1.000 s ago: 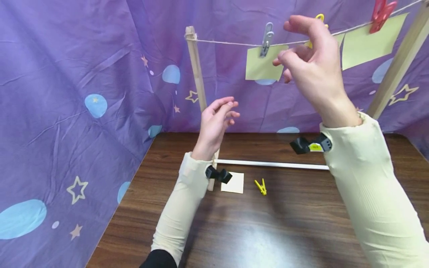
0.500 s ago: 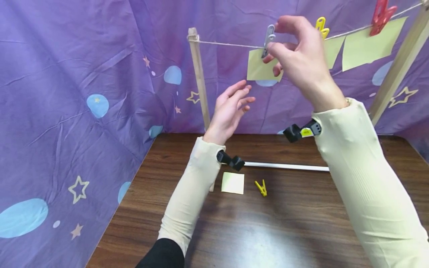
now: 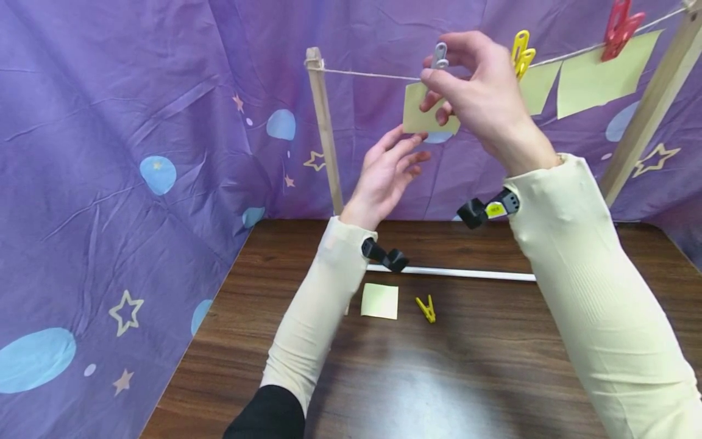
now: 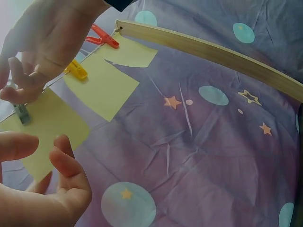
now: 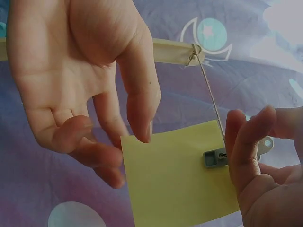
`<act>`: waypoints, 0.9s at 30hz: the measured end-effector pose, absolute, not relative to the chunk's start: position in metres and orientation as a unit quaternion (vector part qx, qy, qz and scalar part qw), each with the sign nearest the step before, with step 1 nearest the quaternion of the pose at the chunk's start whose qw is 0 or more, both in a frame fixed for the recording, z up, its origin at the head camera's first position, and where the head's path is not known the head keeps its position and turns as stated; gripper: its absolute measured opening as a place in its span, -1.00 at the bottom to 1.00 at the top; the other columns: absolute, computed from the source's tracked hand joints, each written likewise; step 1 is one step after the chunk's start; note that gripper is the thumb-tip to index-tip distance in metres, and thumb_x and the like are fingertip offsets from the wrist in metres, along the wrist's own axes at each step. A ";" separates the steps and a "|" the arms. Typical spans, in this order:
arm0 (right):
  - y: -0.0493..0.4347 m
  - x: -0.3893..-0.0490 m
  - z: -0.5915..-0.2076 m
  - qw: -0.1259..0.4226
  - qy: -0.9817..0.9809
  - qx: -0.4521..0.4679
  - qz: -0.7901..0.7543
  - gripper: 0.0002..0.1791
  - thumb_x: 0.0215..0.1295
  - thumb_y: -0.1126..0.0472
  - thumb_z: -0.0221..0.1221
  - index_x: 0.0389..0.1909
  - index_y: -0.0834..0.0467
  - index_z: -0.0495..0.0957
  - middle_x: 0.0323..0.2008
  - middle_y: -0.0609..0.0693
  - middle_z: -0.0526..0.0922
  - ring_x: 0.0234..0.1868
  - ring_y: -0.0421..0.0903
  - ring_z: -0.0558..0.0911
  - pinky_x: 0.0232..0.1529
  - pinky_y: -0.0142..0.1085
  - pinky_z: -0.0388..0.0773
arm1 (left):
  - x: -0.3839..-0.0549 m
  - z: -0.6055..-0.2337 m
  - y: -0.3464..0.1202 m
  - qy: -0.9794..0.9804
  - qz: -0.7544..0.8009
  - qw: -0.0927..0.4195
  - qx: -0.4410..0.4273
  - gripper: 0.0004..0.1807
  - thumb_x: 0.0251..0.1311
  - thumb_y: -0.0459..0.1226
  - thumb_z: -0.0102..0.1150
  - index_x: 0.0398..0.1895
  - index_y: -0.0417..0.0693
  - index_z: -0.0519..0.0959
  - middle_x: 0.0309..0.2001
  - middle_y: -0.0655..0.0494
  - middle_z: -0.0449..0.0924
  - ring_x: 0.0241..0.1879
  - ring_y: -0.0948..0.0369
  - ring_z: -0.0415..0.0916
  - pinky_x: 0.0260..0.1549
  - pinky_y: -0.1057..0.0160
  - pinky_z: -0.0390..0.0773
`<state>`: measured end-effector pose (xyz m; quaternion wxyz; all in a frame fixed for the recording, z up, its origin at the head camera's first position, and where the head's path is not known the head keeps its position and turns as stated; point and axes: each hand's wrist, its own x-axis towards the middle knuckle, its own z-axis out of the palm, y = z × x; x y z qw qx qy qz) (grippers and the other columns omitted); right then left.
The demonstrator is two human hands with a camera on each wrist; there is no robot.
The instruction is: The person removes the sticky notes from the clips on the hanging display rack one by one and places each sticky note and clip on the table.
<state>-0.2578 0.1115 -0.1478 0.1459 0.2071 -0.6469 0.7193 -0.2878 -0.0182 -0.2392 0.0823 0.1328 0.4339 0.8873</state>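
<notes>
A grey clothespin fixes a yellow paper note to a string. My right hand is up at this clothespin in the head view, thumb in front and forefinger behind, holding its upper end, much of which they hide. Below and left of it, my left hand reaches up to the note's lower edge. In the left wrist view, the thumb and fingers of my left hand stand apart, loosely bent, with the note behind them.
A yellow clothespin and a red clothespin hold further notes on the string, which runs between wooden posts. On the table lie a square note and another yellow clothespin; behind them runs a white rod.
My right hand has moved left and closed in around the grey clothespin. My left hand has risen rightward to the hanging note's lower edge.
</notes>
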 end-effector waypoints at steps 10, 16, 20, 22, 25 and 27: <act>0.112 -0.258 -0.146 0.148 -0.645 0.221 0.716 -0.67 0.17 0.42 0.24 -0.03 0.32 0.46 -0.27 0.09 0.54 -0.66 -0.13 0.58 -0.77 -0.42 0.41 | -0.284 -0.237 -0.013 0.442 0.883 0.077 0.139 -0.76 0.35 -0.45 -0.02 0.04 -0.31 0.44 -0.36 0.08 0.54 -0.52 0.26 0.51 -0.51 0.43 0.40; 0.115 -0.258 -0.145 0.144 -0.648 0.221 0.715 -0.74 0.12 0.41 0.31 -0.18 0.28 0.50 -0.34 0.07 0.59 -0.70 -0.15 0.59 -0.82 -0.43 0.36 | -0.285 -0.236 -0.012 0.448 0.882 0.069 0.129 -0.87 0.35 -0.43 0.01 -0.09 -0.24 0.49 -0.38 0.08 0.53 -0.54 0.26 0.51 -0.51 0.42 0.40; 0.116 -0.258 -0.143 0.136 -0.649 0.212 0.718 -0.71 0.06 0.40 0.36 -0.22 0.28 0.49 -0.38 0.05 0.64 -0.75 -0.15 0.56 -0.86 -0.42 0.28 | -0.286 -0.236 -0.012 0.450 0.882 0.064 0.123 -0.93 0.34 -0.42 0.04 -0.19 -0.19 0.51 -0.43 0.10 0.53 -0.55 0.25 0.51 -0.51 0.40 0.40; 0.117 -0.258 -0.143 0.136 -0.650 0.209 0.718 -0.71 0.03 0.41 0.38 -0.25 0.28 0.50 -0.41 0.04 0.66 -0.78 -0.16 0.53 -0.88 -0.42 0.24 | -0.286 -0.236 -0.013 0.453 0.881 0.062 0.122 -0.95 0.33 -0.42 0.05 -0.23 -0.16 0.51 -0.45 0.10 0.53 -0.56 0.26 0.51 -0.51 0.40 0.40; 0.116 -0.258 -0.143 0.137 -0.650 0.210 0.717 -0.71 0.01 0.42 0.39 -0.27 0.28 0.50 -0.45 0.04 0.69 -0.80 -0.16 0.52 -0.90 -0.41 0.21 | -0.286 -0.237 -0.014 0.456 0.880 0.060 0.121 -0.94 0.33 -0.42 0.05 -0.27 -0.13 0.51 -0.47 0.11 0.53 -0.56 0.26 0.51 -0.51 0.40 0.41; 0.116 -0.258 -0.143 0.139 -0.649 0.211 0.718 -0.71 0.00 0.42 0.39 -0.28 0.28 0.50 -0.47 0.04 0.70 -0.82 -0.16 0.52 -0.91 -0.41 0.21 | -0.286 -0.237 -0.014 0.455 0.880 0.060 0.121 -0.94 0.33 -0.42 0.05 -0.28 -0.13 0.51 -0.48 0.12 0.52 -0.57 0.26 0.50 -0.51 0.41 0.40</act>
